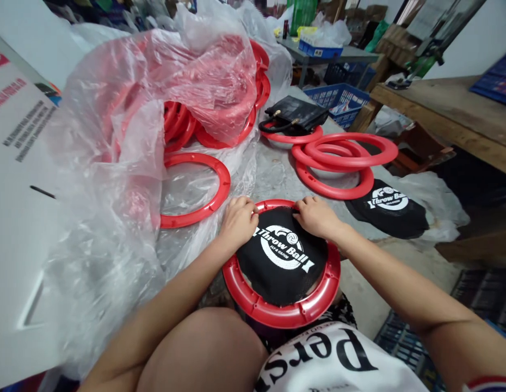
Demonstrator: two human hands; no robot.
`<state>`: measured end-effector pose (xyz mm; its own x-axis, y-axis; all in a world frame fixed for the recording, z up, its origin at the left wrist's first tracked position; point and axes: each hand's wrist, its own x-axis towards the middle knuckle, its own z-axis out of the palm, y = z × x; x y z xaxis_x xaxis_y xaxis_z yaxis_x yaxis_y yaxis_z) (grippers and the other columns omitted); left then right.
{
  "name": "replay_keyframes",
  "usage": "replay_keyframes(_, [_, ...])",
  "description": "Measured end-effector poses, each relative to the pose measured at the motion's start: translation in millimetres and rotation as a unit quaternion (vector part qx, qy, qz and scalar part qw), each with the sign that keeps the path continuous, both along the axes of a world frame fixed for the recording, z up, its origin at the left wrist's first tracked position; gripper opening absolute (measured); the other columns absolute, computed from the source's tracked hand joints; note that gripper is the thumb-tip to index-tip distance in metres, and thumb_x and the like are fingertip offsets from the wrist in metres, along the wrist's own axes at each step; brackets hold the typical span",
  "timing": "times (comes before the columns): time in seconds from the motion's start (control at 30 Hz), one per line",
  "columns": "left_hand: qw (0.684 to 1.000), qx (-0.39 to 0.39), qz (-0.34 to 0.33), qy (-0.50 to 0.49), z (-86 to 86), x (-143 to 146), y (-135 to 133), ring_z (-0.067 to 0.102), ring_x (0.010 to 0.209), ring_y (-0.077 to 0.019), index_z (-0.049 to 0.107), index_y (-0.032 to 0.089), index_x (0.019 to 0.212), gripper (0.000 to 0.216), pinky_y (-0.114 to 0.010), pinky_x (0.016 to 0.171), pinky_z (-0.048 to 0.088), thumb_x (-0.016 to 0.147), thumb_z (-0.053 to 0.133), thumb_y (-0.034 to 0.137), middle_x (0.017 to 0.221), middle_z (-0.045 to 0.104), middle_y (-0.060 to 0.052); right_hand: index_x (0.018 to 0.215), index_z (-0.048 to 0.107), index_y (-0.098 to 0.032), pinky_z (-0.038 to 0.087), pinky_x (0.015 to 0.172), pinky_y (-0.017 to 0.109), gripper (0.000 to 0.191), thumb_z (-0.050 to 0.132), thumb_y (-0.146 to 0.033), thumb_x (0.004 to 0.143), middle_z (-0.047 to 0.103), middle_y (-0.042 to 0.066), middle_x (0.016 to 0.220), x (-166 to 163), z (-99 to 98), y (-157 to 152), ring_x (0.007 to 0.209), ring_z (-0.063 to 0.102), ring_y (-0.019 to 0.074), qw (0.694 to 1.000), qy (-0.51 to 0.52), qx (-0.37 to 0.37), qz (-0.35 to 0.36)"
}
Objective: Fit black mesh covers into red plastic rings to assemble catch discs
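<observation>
One held ring (273, 316), red, was seen over the person's lap, at the near edge of the table (273, 185), with one black disc (283, 256) set inside it. One loose red ring (224, 182) lay beyond the held ring to the left. To its far right, at least four stacked red rings (388, 149) were counted, one of them partly covered by one black handbag (304, 111). One second disc (387, 209) lay to the right of the held ring. Behind it to the left, several more red rings were wrapped in clear plastic (187, 71) and could not be counted.

"Throw Ball" and, smaller, "FLY & CATCH" could be read in white on the black disc; "Throw Ball" was repeated on the second disc. "Pers" was printed on the white shirt (334, 365), nearer than the held ring.

The held ring was gripped at its far rim by both hands. The fingers of the left hand (239, 220) were tightly curled beside the disc's edge; those of the right hand (318, 218) were bent over the rim, touching the black fabric. The undersides were hidden.
</observation>
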<state>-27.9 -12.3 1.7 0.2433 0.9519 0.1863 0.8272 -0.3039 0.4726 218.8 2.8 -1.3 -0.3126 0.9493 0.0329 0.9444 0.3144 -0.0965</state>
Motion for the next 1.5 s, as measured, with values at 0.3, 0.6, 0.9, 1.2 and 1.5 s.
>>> replay_keyframes(0.3, [0.993,0.029,-0.050,0.103,-2.1,21.2,-7.0,0.050,0.123,-0.0348,0.075,0.022,0.095,0.012,-0.052,0.106,0.037,0.086,0.066,0.023,0.123,0.064,-0.012,0.099,0.076,-0.019,0.046,0.100,0.042,0.015,0.069,-0.026,0.087,0.069,0.013,0.117,-20.3,26.8,29.2,0.112,0.060,0.0309,0.988,0.108,-0.055,0.092])
replay_keyframes(0.6, [0.990,0.011,-0.052,0.129,-11.8,24.5,-9.1,0.046,0.129,-0.0368,0.072,0.018,0.100,0.018,-0.053,0.106,0.037,0.086,0.070,0.027,0.133,0.059,-0.016,0.067,0.066,-0.020,0.045,0.080,0.031,0.013,0.072,-0.009,0.072,0.070,0.005,0.084,-35.9,0.3,45.7,0.084,0.062,0.0211,0.976,0.180,-0.114,0.048])
replay_keyframes(0.9, [0.997,-0.051,-0.022,0.045,-9.5,27.4,7.8,0.050,0.122,-0.0306,0.060,0.022,0.083,0.008,-0.047,0.100,0.040,0.081,0.067,0.017,0.119,0.063,-0.008,0.069,0.063,-0.018,0.048,0.081,0.026,0.011,0.071,-0.012,0.073,0.072,0.000,0.089,-24.3,-28.2,44.4,0.082,0.063,0.0145,0.901,0.399,-0.170,0.007])
replay_keyframes(1.2, [0.984,0.007,-0.074,0.161,1.3,33.3,-2.9,0.058,0.106,-0.0319,0.065,0.019,0.096,0.012,-0.049,0.092,0.038,0.090,0.054,0.019,0.099,0.070,-0.010,0.071,0.063,-0.019,0.047,0.085,0.026,0.010,0.070,-0.012,0.075,0.071,0.000,0.090,-22.1,-30.8,46.2,0.087,0.063,0.0155,0.904,0.396,-0.161,0.024])
replay_keyframes(1.5, [0.988,-0.036,-0.010,0.150,1.5,43.4,14.7,0.064,0.103,-0.0332,0.069,0.018,0.101,0.024,-0.047,0.093,0.038,0.092,0.062,0.039,0.097,0.075,-0.012,0.072,0.062,-0.019,0.048,0.082,0.027,0.011,0.071,-0.013,0.075,0.072,0.001,0.095,-22.4,-32.5,46.8,0.087,0.064,0.0154,0.910,0.385,-0.148,0.032])
